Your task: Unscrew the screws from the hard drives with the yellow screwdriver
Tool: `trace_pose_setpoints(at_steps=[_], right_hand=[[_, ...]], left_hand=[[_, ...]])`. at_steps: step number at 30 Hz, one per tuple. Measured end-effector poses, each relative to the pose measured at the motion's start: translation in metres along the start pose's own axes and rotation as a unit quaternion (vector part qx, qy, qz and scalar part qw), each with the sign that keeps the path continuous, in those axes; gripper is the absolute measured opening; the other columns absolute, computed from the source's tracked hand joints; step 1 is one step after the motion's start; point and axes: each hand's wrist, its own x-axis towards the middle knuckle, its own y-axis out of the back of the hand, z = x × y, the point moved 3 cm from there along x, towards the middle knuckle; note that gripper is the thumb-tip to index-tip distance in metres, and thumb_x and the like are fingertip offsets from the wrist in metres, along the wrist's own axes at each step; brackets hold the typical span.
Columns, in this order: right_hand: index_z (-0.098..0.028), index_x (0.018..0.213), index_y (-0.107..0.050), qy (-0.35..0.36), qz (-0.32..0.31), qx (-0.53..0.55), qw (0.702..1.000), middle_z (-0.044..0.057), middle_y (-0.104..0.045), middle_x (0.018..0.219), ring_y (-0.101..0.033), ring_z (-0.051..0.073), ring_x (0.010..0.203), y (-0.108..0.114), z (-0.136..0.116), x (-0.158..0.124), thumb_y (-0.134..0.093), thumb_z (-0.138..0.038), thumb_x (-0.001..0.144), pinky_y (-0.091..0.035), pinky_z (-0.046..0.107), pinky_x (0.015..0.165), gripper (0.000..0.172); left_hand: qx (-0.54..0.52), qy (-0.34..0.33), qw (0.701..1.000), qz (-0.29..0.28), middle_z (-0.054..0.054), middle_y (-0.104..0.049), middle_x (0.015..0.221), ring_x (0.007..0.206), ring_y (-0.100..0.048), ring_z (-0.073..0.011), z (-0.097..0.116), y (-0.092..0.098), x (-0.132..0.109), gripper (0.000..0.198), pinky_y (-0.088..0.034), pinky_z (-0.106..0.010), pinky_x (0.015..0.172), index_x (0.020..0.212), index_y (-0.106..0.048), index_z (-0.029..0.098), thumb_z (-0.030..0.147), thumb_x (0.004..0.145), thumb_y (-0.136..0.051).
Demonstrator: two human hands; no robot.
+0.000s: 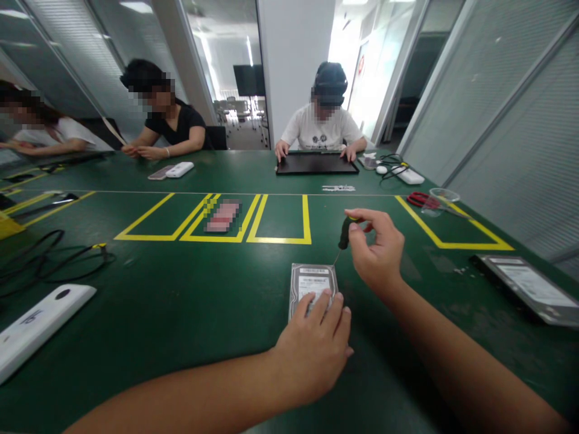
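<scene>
A silver hard drive (296, 280) with white labels lies flat on the green table in front of me. My left hand (314, 352) presses over its near part from above, with the fingers across the label and the near end hidden. My right hand (377, 247) grips a small screwdriver (344, 234) with a dark handle and a yellow-marked top. The thin shaft slants down to the drive's far right corner. Whether the tip sits in a screw is too small to tell.
At right lies a flat device with a white label (527, 283). Beyond it are red-handled scissors (425, 200) and a clear plastic cup (441, 196). A white power bank (43, 328) and a black cable (43, 256) lie left. Across the table, a person handles a black panel (316, 163).
</scene>
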Motion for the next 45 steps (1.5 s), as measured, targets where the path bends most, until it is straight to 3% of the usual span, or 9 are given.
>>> trace_pose_setpoints(at_steps=[5, 12, 18, 40, 45], right_hand=[[-0.021, 0.095, -0.067, 0.009, 0.005, -0.024, 1.0, 0.004, -0.064, 0.092, -0.06, 0.02, 0.087, -0.0003, -0.0003, 0.0016, -0.069, -0.028, 0.085, -0.049, 0.035, 0.07, 0.013], [-0.022, 0.101, -0.066, -0.001, 0.002, -0.015, 1.0, 0.004, -0.069, 0.094, -0.061, 0.019, 0.083, 0.0, -0.0001, -0.0003, -0.059, -0.02, 0.087, -0.048, 0.036, 0.07, 0.016], [-0.02, 0.097, -0.067, 0.015, 0.0, -0.02, 1.0, 0.004, -0.064, 0.092, -0.06, 0.019, 0.086, -0.0002, -0.0001, 0.0012, -0.07, -0.028, 0.085, -0.047, 0.035, 0.07, 0.014], [-0.021, 0.101, -0.067, -0.001, -0.005, -0.013, 1.0, 0.004, -0.071, 0.094, -0.061, 0.019, 0.081, -0.0002, -0.0009, 0.0003, -0.059, -0.021, 0.087, -0.048, 0.035, 0.069, 0.016], [-0.021, 0.099, -0.066, 0.014, -0.009, -0.019, 1.0, 0.005, -0.065, 0.094, -0.061, 0.019, 0.087, -0.0013, -0.0007, 0.0008, -0.069, -0.028, 0.085, -0.047, 0.034, 0.068, 0.016]], left_hand=[[0.0, -0.002, 1.0, -0.001, -0.019, -0.044, 0.155, 0.142, -0.04, -0.0369, 0.0001, 0.0009, -0.0006, 0.054, -0.035, -0.054, 0.11, 0.145, -0.048, 0.01, 0.044, 0.103, -0.043], [0.001, -0.004, 1.0, -0.003, -0.019, -0.043, 0.155, 0.142, -0.039, -0.0374, -0.0004, 0.0001, -0.0011, 0.055, -0.035, -0.054, 0.11, 0.146, -0.047, 0.01, 0.044, 0.103, -0.042], [-0.002, -0.003, 1.0, -0.009, -0.019, -0.042, 0.155, 0.142, -0.039, -0.0376, 0.0001, 0.0012, -0.0004, 0.055, -0.035, -0.054, 0.11, 0.146, -0.047, 0.009, 0.044, 0.103, -0.042], [0.005, -0.006, 1.0, -0.003, -0.019, -0.043, 0.155, 0.142, -0.04, -0.037, -0.0005, 0.0017, -0.0008, 0.055, -0.034, -0.053, 0.11, 0.146, -0.047, 0.01, 0.044, 0.103, -0.043], [0.0, -0.005, 1.0, -0.007, -0.019, -0.042, 0.155, 0.142, -0.039, -0.0375, -0.0005, 0.0007, -0.0009, 0.055, -0.034, -0.054, 0.11, 0.146, -0.046, 0.009, 0.043, 0.104, -0.041]])
